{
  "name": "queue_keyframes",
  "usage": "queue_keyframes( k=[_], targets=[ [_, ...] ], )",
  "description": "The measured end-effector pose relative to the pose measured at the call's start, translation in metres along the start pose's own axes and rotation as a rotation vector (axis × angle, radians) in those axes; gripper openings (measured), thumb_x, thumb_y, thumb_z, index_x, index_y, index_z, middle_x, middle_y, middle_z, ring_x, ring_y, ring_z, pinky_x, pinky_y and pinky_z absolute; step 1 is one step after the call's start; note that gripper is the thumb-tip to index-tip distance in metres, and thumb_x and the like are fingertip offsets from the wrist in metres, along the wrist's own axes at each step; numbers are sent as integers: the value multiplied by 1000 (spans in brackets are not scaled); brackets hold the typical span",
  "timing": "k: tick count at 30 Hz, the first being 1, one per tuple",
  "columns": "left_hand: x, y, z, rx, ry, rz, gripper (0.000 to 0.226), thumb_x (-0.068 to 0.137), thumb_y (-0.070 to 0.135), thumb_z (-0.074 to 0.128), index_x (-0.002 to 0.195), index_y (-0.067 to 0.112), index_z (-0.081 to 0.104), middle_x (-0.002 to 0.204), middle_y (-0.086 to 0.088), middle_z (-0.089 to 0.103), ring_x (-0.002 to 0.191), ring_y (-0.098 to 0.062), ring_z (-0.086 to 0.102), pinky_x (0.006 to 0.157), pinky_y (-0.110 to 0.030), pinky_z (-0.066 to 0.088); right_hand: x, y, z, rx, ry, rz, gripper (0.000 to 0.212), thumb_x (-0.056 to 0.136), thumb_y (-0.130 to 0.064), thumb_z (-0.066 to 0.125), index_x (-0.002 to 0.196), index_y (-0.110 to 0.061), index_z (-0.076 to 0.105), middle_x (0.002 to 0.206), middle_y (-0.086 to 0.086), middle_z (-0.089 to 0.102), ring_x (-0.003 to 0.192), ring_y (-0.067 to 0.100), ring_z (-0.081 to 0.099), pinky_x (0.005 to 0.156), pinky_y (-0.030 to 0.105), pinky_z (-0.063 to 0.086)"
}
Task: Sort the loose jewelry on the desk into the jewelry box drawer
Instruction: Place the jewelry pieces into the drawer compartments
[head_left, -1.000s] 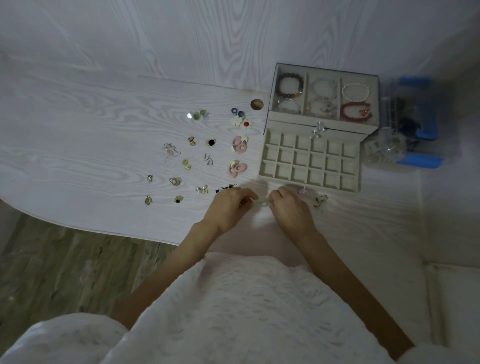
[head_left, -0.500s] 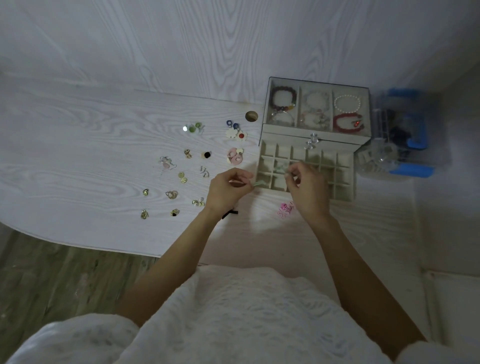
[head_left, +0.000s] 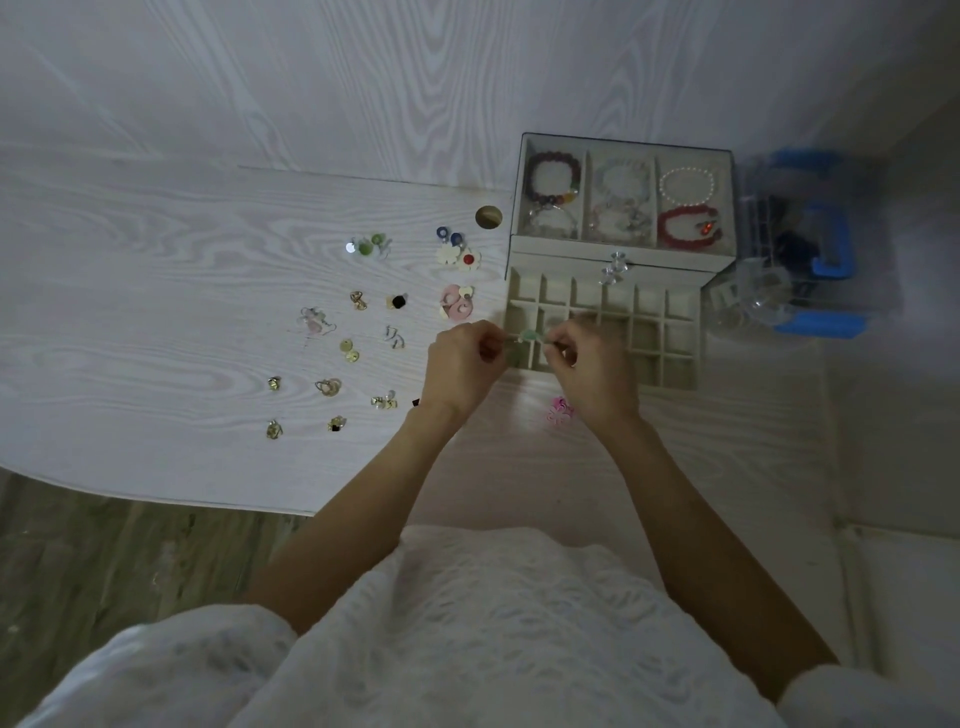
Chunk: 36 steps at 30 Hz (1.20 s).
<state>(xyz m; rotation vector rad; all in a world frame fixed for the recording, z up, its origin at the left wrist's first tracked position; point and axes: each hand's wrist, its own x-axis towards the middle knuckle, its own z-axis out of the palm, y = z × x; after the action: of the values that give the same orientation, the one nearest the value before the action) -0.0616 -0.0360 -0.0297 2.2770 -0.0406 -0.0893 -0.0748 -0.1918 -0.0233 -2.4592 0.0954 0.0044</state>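
Both hands, the left hand and the right hand, pinch the ends of a small pale green earring above the left compartments of the open jewelry box drawer. It looks light, tiny and delicate, best held by fingertips at its metal ends. Compared with a second earlier, the hands have moved from the desk edge up over the drawer.

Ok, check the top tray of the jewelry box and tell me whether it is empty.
No, the top tray holds several bracelets, among them a dark beaded bracelet, a white pearl bracelet and a red bracelet.
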Motion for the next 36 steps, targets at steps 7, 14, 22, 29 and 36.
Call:
queue_keyframes(
  k=[7,14,22,29,36],
  targets=[
    [5,-11,5,156,-75,74,10,78,18,71,85,12,67,81,-2,68,68,-14,62,63,-27,49,2,-3,7,-95,-99,32,16,88,-16,56,97,-12,69,91,6,70,81,22,63,65,25,43],
    [-10,-23,0,412,-69,318,12,86,20,62,92,15,71,82,-8,65,78,-29,59,55,-35,50,7,-11,18,-153,-108,34,18,89,-18,57,105,-12,59,88,6,70,79,24,65,67,34,54],
    [-15,-26,1,360,-35,342,13,87,17,61,95,15,71,98,1,68,85,-24,61,61,-34,53,6,-10,27,-341,-150,-129,21,92,-15,50,106,-12,66,101,11,62,90,28,59,70,37,51],
    [-19,-22,1,387,-14,358,15,87,17,57,96,14,68,99,-1,67,87,-25,60,63,-34,52,-13,6,0,-164,-74,-197,25,90,-8,50,110,-10,66,99,12,60,86,27,59,70,31,47],
    [-43,-2,35,289,-259,476,20,80,22,64,96,10,63,97,-10,64,88,-30,61,63,-35,52,-72,54,-36,-116,25,76,17,86,-10,59,97,-18,68,89,3,63,76,21,57,66,24,37]
  ],
)
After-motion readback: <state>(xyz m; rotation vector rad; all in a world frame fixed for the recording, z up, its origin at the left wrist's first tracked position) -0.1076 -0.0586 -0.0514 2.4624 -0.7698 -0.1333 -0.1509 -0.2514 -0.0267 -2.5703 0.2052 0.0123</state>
